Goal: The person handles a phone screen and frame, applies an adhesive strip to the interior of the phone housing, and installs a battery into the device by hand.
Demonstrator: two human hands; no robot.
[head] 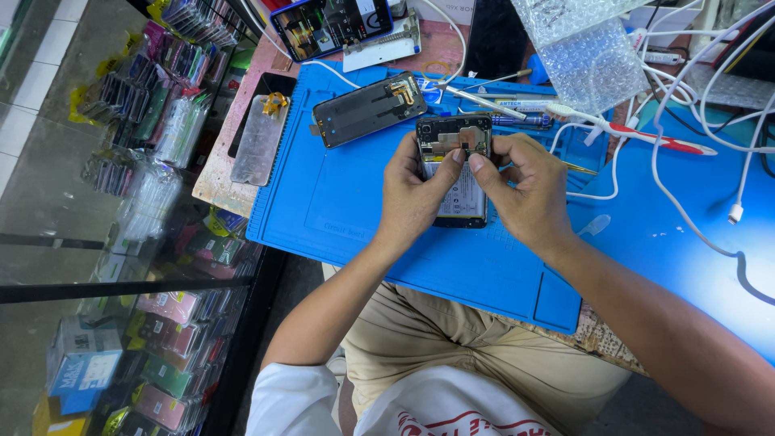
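Both forearms bare, rising from 6 o'clock and converging toward 12. Left hand at centre, palm turned toward 3 o'clock, fingers curled, thumb stretched toward 2 o'clock. Right hand just beside it at 3 o'clock, knuckles up, wrist bent, thumb and forefinger pinched and pointing toward 9 o'clock. The thumb tips nearly meet. White sleeve at the left elbow, 7 o'clock.

Lit rectangular phone screen at 12 o'clock on the worktop, dark with coloured patches. Clear bubble-wrap pouch at 1 o'clock. Blue-and-white box at 8 o'clock; hanging multicoloured packets at 10 o'clock.
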